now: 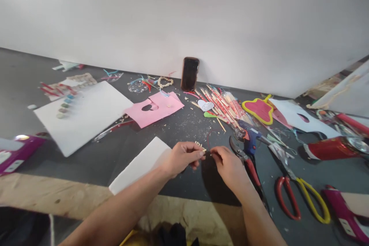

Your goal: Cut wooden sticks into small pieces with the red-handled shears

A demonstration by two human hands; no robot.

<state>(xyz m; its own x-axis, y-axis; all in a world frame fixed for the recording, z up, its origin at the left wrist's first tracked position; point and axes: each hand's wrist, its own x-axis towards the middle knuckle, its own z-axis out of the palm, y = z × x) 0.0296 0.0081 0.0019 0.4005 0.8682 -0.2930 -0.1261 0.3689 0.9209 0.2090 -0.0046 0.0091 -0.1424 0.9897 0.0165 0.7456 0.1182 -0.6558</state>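
– Over the near part of the bench (89, 165), what is held, and how?

– The left hand (183, 157) grasps a small pale piece (204, 150) between thumb and forefinger. I suppose only the tips are used because the piece is so little.

– And the right hand (228, 166)?

– Its fingertips are brought together, just beside the piece. Whether they pinch something, I cannot tell. A thin red thread (208, 138) curves close to them, but its end is not clear to me.

– Why are both hands so near each other?

– Probably because fine work is easier when both tips meet in one place. Other pale bits (198, 143) lie just beyond the left fingers, maybe for easy taking.

– What about the tools?

– The red-handled cutters (250, 167) lie beside the right forearm, and the scissors (291, 180) farther right, perhaps to be reachable yet not in the way.
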